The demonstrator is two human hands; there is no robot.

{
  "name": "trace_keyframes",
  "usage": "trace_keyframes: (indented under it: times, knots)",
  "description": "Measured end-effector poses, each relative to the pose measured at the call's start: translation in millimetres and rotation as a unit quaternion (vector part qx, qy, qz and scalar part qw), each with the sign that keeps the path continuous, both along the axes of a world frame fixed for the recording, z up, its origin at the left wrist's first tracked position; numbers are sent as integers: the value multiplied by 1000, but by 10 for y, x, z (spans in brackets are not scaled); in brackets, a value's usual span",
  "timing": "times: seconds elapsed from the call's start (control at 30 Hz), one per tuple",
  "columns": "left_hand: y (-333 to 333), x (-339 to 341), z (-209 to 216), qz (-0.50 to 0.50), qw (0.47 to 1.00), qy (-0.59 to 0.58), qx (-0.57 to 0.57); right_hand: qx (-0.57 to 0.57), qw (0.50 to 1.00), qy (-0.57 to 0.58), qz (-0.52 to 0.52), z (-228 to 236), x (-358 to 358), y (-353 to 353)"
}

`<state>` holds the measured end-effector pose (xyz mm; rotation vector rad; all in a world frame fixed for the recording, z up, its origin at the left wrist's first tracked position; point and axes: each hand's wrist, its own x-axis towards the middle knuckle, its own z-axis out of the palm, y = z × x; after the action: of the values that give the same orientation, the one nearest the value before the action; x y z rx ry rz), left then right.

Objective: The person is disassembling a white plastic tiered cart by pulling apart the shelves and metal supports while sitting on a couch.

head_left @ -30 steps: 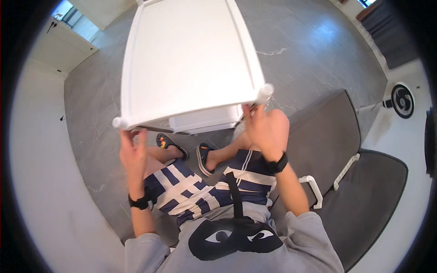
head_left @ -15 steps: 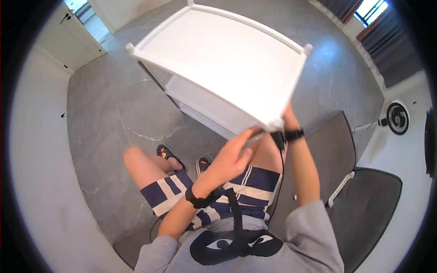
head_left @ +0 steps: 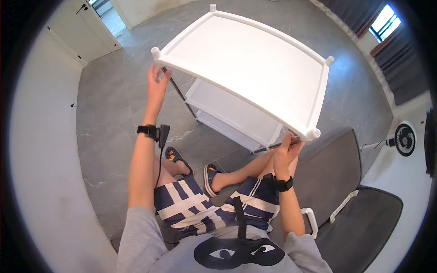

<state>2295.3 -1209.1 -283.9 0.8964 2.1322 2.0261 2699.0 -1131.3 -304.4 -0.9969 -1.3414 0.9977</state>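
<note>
A white tiered shelf cart (head_left: 246, 59) with dark metal poles stands in front of me, its top tray tilted in view. My left hand (head_left: 157, 88) is at the cart's left near corner, just under the corner knob and beside the pole. Its fingers are apart, and whether they touch the pole is hard to see. My right hand (head_left: 287, 154) is closed under the right near corner of the top tray, thumb up against the tray's edge. Part of its fingers is hidden beneath the corner. Lower white shelves (head_left: 232, 109) show below the top tray.
A brown-grey padded seat (head_left: 327, 164) lies at my right, with a white handle-like bar (head_left: 343, 207) on it and a white curved handle (head_left: 310, 223) nearer me. A black and white fan (head_left: 405, 138) is at the far right. A white door (head_left: 86, 36) stands at the far left.
My left hand has left the right near corner and moved across to the left near corner. My right hand has shifted to the corner's near side. The cart sits farther right in view.
</note>
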Motion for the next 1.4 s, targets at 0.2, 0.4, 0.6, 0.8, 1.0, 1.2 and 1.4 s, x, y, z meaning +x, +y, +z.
trace_keyframes:
  times: [0.2, 0.4, 0.6, 0.8, 1.0, 1.2, 1.4]
  knots:
    - [25, 218, -32, -76, 995, 5, -62, 77, 996, -25, 23, -245, 338, 623]
    - [-411, 1413, 159, -86, 989, 18, -119, 107, 944, -304, 62, -25, 558, 2224]
    - [-1085, 2283, 288, -54, 986, 5, -156, -96, 991, 64, 70, -83, -77, 1066]
    - [-1189, 2511, 178, -203, 970, 126, -54, -243, 923, 220, 204, 19, -213, -649]
    - [-1209, 2515, 137, -361, 922, -5, -142, 159, 889, -365, 226, -179, 236, -513]
    - [-1189, 2473, 178, -352, 923, -39, -152, -9, 917, -316, 244, 916, -275, -584]
    - [-1042, 2640, 3, -379, 915, 11, -135, -42, 956, -181, 228, -25, 61, -585]
